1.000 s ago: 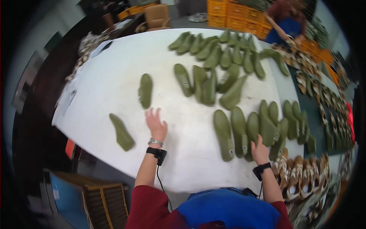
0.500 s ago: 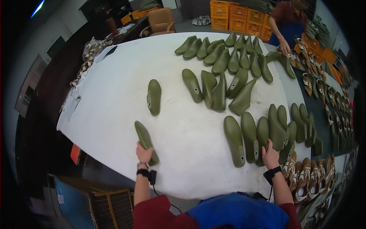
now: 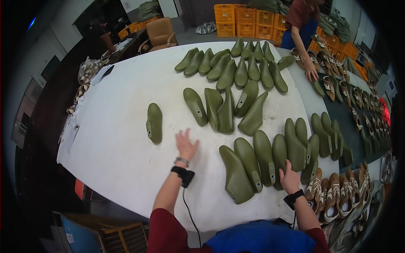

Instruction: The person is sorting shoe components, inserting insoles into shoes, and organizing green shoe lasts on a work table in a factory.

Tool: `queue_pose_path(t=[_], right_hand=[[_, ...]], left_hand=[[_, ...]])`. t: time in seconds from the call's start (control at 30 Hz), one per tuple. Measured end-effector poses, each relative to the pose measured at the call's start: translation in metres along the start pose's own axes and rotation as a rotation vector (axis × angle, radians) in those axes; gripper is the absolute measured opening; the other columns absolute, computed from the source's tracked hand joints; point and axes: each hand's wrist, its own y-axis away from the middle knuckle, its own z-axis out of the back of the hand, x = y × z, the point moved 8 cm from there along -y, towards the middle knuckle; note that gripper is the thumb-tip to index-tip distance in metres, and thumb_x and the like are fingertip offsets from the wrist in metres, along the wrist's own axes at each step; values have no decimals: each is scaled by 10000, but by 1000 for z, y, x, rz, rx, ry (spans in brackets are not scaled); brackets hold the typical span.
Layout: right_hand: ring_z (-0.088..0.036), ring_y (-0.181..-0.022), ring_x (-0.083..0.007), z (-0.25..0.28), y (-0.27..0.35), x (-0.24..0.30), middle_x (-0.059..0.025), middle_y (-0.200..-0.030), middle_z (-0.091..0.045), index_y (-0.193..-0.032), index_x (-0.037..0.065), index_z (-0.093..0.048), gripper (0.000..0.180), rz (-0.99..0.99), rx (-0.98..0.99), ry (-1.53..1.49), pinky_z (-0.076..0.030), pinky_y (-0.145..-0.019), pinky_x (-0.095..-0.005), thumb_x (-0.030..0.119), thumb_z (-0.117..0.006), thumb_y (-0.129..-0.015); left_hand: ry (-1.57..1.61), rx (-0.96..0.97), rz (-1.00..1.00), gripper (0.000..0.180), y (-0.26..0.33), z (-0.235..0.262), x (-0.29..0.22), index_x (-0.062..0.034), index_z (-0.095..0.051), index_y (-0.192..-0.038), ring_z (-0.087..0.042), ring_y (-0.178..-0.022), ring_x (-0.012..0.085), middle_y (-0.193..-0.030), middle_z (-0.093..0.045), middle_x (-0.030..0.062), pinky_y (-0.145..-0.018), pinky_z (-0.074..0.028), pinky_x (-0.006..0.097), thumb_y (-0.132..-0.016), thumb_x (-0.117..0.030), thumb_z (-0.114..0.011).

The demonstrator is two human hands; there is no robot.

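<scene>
Many green shoe lasts lie in groups on the white table. My left hand (image 3: 187, 145) is raised over the table's middle, empty, its fingers spread and a little blurred. To its left lies a single shoe last (image 3: 154, 123). A wide shoe last (image 3: 236, 176) is at the left end of the near right row. Farther along that row, my right hand (image 3: 290, 180) holds the lower end of a shoe last (image 3: 279, 157), thumb on top and index finger along its right side; its other fingers are partly hidden.
More lasts (image 3: 241, 72) stand in rows toward the back. Brown-and-white shoes (image 3: 332, 198) line the right edge beside a dark green surface (image 3: 337, 110). A co-worker's hand (image 3: 311, 69) reaches among shoes at far right. Orange crates (image 3: 246, 23) and a brown chair (image 3: 160, 33) stand behind.
The last in my left hand has gone to the left end of the near right row and been let go. My left hand is now empty over the middle; my right stays by the same last.
</scene>
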Motion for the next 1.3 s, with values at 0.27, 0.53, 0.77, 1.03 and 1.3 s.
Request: queue_pose_path(t=[0.27,0.53,0.77,1.03,1.3], right_hand=[[-573,-531,-321,3,-3,2,-136,-603,-584,-1241,47,-360,530,-11,6,-37,-433,-476,-415,262,-566,-803],[-580,-547,-313,3,-6,-1,-133,-622,-587,-1237,45,-365,542,-54,31,-33,-438,-480,-407,265,-580,-791],[-578,-536,-299,5,-7,2,-132,-607,-583,-1216,54,-403,529,-49,25,-67,-441,-475,-391,283,-593,-779],[-570,-503,-295,9,-3,-6,-136,-583,-577,-1189,52,-443,501,-78,-18,-113,-452,-469,-385,306,-584,-781],[-570,-500,-292,12,2,-8,-116,-568,-575,-1186,62,-421,490,-72,-29,-126,-443,-459,-394,309,-569,-789]], left_hand=[[-241,199,631,416,-92,52,175,-199,-529,-1152,-453,-1075,350,-1189,-438,190,-871,-434,412,-737,-215,-554],[-55,295,386,307,-155,-30,56,-108,-662,-976,-430,-1079,360,-1002,-560,221,-899,-415,394,-771,-284,-515],[-285,318,406,606,-171,-61,-2,30,-602,-1021,-297,-1163,459,-1240,-294,346,-940,-360,448,-667,-462,-631],[-165,191,422,596,-149,-21,27,31,-617,-964,-546,-918,403,-1088,-467,281,-823,-458,406,-633,-460,-676],[-134,141,298,499,17,48,23,32,-630,-879,-508,-942,399,-1066,-467,294,-827,-436,407,-666,-417,-671]])
